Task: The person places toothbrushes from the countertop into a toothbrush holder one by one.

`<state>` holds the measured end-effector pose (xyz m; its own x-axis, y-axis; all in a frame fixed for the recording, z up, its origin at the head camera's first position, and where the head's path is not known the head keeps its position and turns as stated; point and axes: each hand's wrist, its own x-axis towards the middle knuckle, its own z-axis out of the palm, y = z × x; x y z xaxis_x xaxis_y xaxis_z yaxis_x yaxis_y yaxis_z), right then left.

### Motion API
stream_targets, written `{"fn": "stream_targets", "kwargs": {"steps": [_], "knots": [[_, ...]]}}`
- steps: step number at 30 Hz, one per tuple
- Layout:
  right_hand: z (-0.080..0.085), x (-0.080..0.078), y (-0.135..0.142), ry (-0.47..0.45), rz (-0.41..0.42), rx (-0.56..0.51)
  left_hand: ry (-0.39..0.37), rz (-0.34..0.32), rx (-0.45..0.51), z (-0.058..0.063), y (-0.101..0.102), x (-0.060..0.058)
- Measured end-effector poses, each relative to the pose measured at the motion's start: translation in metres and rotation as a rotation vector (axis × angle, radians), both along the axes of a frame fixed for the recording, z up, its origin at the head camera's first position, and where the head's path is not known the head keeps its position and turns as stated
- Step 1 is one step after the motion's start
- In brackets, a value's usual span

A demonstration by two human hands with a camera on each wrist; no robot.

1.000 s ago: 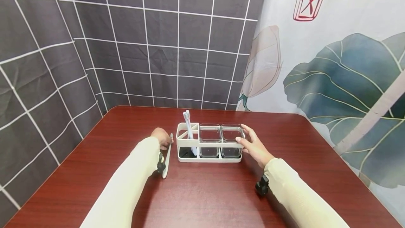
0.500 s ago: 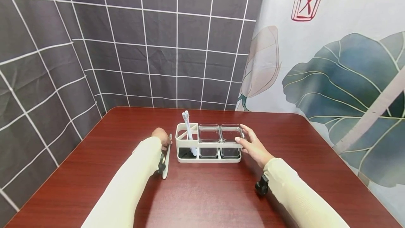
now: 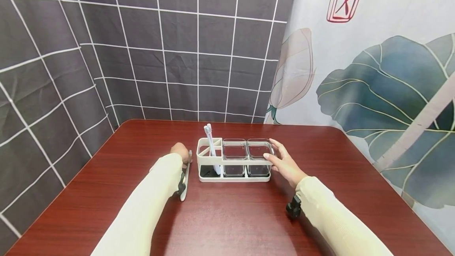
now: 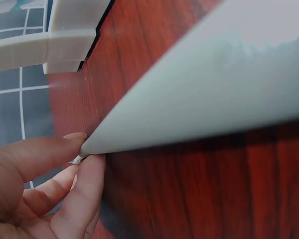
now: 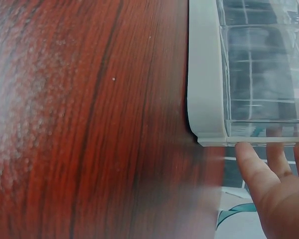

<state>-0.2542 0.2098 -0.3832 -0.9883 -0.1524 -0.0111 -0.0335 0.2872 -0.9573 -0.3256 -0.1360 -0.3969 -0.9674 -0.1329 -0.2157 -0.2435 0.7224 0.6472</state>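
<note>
My left hand (image 3: 181, 153) pinches a pale toothbrush (image 3: 187, 181) near its thin upper end, between thumb and fingers. In the left wrist view its broad handle (image 4: 199, 94) looms close, slanting away to the fingertips; the bristles cannot be made out. Just right of that hand stands a white toothbrush holder (image 3: 234, 162) on the table. Two light toothbrushes (image 3: 212, 145) lean upright in its left compartment, and two clear cups (image 3: 235, 151) fill the others. My right hand (image 3: 284, 163) holds the holder's right end, thumb at the front and fingers behind, partly seen through the clear cup (image 5: 261, 74).
The reddish-brown wooden table (image 3: 227, 216) runs back to a grey curtain (image 3: 177, 66) with white grid lines. A white curtain (image 3: 355, 90) printed with lotus leaves hangs at the right. Black cameras (image 3: 294, 208) sit on both wrists.
The toothbrush in my left hand has shifted slightly left, closer against the wrist. My right hand stays at the holder's end, and the head view has drifted a little.
</note>
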Motion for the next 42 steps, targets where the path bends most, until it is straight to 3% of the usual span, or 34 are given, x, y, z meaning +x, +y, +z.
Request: {"fn": "stream_targets", "kwargs": {"steps": [23,35,42], "knots": [[-0.002,-0.001,0.000,0.014,0.002,-0.024,-0.001,0.030,0.084,-0.005,-0.003,-0.002],[-0.002,-0.001,0.001,0.020,0.009,-0.013,0.010,0.086,0.146,-0.003,-0.010,-0.002],[-0.002,-0.001,0.001,0.020,0.012,-0.008,0.002,0.110,0.256,-0.002,-0.015,-0.003]]}}
